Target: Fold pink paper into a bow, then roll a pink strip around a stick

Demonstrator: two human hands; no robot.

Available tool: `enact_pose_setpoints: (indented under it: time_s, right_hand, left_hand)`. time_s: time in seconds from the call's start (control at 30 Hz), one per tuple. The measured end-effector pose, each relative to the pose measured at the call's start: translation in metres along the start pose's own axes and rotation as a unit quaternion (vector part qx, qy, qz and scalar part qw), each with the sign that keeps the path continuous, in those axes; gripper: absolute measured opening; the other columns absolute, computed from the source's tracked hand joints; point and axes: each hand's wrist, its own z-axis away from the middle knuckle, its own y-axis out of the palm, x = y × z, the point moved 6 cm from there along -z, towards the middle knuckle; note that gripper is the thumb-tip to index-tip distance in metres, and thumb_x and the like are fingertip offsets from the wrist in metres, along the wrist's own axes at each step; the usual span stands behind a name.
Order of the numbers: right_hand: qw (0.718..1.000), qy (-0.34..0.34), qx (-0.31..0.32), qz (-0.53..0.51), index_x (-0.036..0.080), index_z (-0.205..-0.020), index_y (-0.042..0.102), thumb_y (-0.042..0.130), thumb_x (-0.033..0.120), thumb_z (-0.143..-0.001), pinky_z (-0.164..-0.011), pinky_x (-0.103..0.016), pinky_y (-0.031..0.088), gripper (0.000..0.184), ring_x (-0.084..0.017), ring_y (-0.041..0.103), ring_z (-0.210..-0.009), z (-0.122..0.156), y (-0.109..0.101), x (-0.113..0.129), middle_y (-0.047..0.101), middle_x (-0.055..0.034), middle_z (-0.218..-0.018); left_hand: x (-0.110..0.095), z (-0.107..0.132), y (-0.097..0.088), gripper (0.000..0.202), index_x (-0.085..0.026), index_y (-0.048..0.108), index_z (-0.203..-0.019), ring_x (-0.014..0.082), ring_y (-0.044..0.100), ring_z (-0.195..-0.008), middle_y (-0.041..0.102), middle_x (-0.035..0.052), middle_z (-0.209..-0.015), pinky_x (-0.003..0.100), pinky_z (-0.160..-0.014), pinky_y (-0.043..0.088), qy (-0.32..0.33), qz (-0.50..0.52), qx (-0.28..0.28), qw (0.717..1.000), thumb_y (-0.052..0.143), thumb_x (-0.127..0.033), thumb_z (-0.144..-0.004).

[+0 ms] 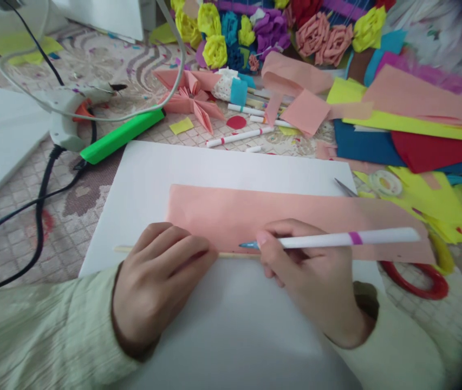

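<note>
A long strip of salmon-pink paper (214,214) lies across a white sheet (149,162). A thin wooden stick (239,255) runs along the strip's near edge. My left hand (161,276), fingers closed together, holds the stick down on the left side. In my right hand (307,276) is a white felt-tip pen (328,238) with a purple band, gripped near its blue tip. That tip points left, just above the stick; whether it touches the paper I cannot tell. Small dark marks show on the strip's near edge at the right.
Red-handled scissors (417,281) lie partly under the strip at right. A glue gun (68,114) with cords and a green highlighter-like bar (123,135) lie at left. Behind are loose pens (239,136), a folded pink paper flower (192,95), coloured paper (364,143) and crepe roses (214,51).
</note>
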Motion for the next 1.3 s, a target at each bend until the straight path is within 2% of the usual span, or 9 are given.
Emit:
enact_pose_setpoints:
  time_s: [0.07,0.13,0.27,0.47,0.57,0.77,0.93,1.17,1.3]
  right_hand:
    - [0.998,-0.015,-0.051,0.015,0.018,-0.066,0.057,0.055,0.023,-0.072,-0.033,-0.018,0.035,0.007,-0.006,0.043,-0.036,-0.002,-0.014,0.0,0.051,0.0039,-0.047]
    - [0.988,-0.039,-0.145,0.038,0.018,-0.068,0.058,0.058,0.024,-0.07,-0.034,-0.02,0.036,0.006,-0.008,0.044,-0.038,-0.005,-0.037,-0.001,0.05,0.0035,-0.048]
    - [0.932,-0.061,-0.357,0.0,0.018,-0.066,0.056,0.056,0.027,-0.072,-0.034,-0.023,0.033,0.01,-0.009,0.042,-0.037,0.003,-0.092,-0.008,0.046,0.0034,-0.047]
    - [0.874,-0.075,-0.478,-0.046,0.021,-0.072,0.057,0.056,0.023,-0.071,-0.038,-0.024,0.031,0.003,-0.009,0.041,-0.041,0.04,-0.152,-0.029,0.047,0.0033,-0.054]
    - [0.847,-0.071,-0.525,-0.043,0.025,-0.088,0.054,0.056,0.022,-0.071,-0.036,-0.023,0.029,0.018,-0.008,0.039,-0.037,0.063,-0.168,-0.043,0.046,0.006,-0.053]
    - [0.841,-0.027,-0.538,-0.05,0.022,-0.087,0.049,0.058,0.026,-0.069,-0.034,-0.022,0.029,0.02,-0.008,0.04,-0.034,0.083,-0.182,-0.065,0.043,0.0078,-0.049]
    - [0.839,-0.05,-0.541,-0.034,0.024,-0.088,0.051,0.058,0.031,-0.069,-0.032,-0.021,0.027,0.022,-0.009,0.038,-0.034,0.08,-0.181,-0.069,0.045,0.0073,-0.05]
    - [0.9,-0.023,-0.434,-0.032,0.018,-0.111,0.045,0.036,0.044,-0.081,-0.035,-0.021,0.033,0.04,-0.01,0.05,-0.04,0.073,-0.17,-0.075,0.058,-0.0017,-0.064]
    - [0.899,-0.034,-0.433,0.055,0.016,-0.097,0.052,0.042,0.042,-0.079,-0.054,-0.029,0.044,0.033,-0.016,0.058,-0.059,0.084,-0.165,-0.081,0.062,-0.0059,-0.069]
  left_hand:
    - [0.001,0.0,0.0,0.018,-0.019,0.056,-0.084,0.0139,0.051,-0.071,0.061,0.001,-0.081,0.031,-0.068,0.039,-0.003,0.001,0.004,1.0,0.044,-0.007,-0.078]
    - [0.001,0.0,-0.001,0.018,-0.02,0.056,-0.085,0.0141,0.052,-0.072,0.061,0.001,-0.082,0.031,-0.068,0.039,-0.001,0.0,0.011,1.0,0.045,-0.007,-0.077]
    - [0.001,0.0,-0.001,0.018,-0.02,0.056,-0.085,0.0139,0.052,-0.072,0.06,0.0014,-0.082,0.032,-0.069,0.039,0.019,-0.005,0.009,1.0,0.046,-0.007,-0.077]
    - [0.002,0.004,0.0,0.016,-0.022,0.056,-0.084,0.0148,0.053,-0.071,0.06,0.0016,-0.081,0.033,-0.07,0.039,0.047,-0.03,-0.023,0.998,0.044,-0.013,-0.079]
    - [0.002,0.005,0.001,0.016,-0.022,0.056,-0.087,0.0154,0.054,-0.072,0.06,0.0018,-0.081,0.034,-0.07,0.039,0.071,-0.054,-0.034,0.995,0.045,-0.012,-0.079]
    - [-0.004,0.012,-0.005,0.017,-0.022,0.055,-0.09,0.0161,0.055,-0.071,0.062,0.0025,-0.082,0.035,-0.07,0.039,0.109,-0.08,-0.055,0.989,0.047,-0.012,-0.079]
    - [-0.007,0.03,-0.022,0.021,-0.022,0.056,-0.091,0.0158,0.056,-0.07,0.062,0.0027,-0.082,0.034,-0.069,0.04,0.113,-0.092,-0.051,0.988,0.047,-0.01,-0.077]
    - [0.009,0.047,-0.024,0.023,-0.026,0.059,-0.087,0.0135,0.057,-0.073,0.062,-0.0021,-0.084,0.029,-0.069,0.04,0.076,-0.074,-0.024,0.994,0.046,-0.01,-0.08]
    - [0.021,0.046,-0.012,0.016,-0.022,0.058,-0.089,0.0202,0.058,-0.088,0.053,0.0033,-0.115,0.032,-0.073,0.043,0.065,-0.03,-0.023,0.997,0.046,-0.017,-0.081]
